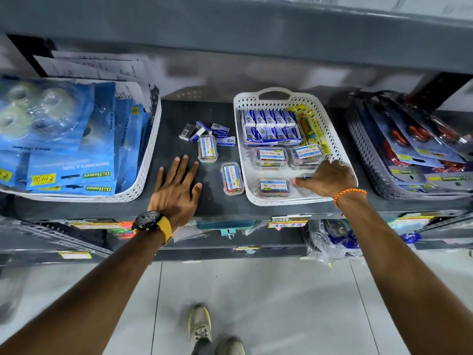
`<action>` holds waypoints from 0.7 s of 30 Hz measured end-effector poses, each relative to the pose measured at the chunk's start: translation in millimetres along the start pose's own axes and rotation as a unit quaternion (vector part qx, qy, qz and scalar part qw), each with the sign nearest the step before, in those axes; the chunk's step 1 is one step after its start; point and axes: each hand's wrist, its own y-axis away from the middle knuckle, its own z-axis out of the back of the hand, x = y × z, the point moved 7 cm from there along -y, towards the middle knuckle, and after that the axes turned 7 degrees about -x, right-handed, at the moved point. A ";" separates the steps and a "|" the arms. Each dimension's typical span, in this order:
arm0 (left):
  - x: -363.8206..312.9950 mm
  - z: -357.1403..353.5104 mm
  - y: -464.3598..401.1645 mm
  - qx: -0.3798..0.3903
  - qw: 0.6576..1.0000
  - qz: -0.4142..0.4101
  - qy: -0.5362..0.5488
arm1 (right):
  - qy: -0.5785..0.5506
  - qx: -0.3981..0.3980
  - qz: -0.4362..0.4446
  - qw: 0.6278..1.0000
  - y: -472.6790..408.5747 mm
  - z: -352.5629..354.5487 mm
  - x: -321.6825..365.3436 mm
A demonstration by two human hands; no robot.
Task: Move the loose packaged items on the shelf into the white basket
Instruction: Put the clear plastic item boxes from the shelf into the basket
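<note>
A white perforated basket (337, 147) stands on the dark shelf (169, 139), holding blue staple boxes, a yellow pack and three clear labelled boxes. My right hand (329, 179) is inside its front right corner, fingers closed over a small clear box that is mostly hidden beneath it. Two more clear labelled boxes lie loose on the shelf, one at centre (207, 148) and one beside the basket's left wall (232, 179). Several small blue staple boxes (212, 133) lie scattered behind them. My left hand (176, 188) rests flat on the shelf, fingers spread, holding nothing.
A white basket of blue tape dispenser packs (76, 155) stands on the left. On the right is a grey basket of carded tools (409, 155). An upper shelf (230, 34) overhangs. Lower shelves hold more goods, and tiled floor lies below.
</note>
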 end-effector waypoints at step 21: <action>3.2 -1.6 -0.1 -0.001 1.000 0.006 0.010 | -0.061 -0.010 0.248 0.967 40.4 17.9 68.0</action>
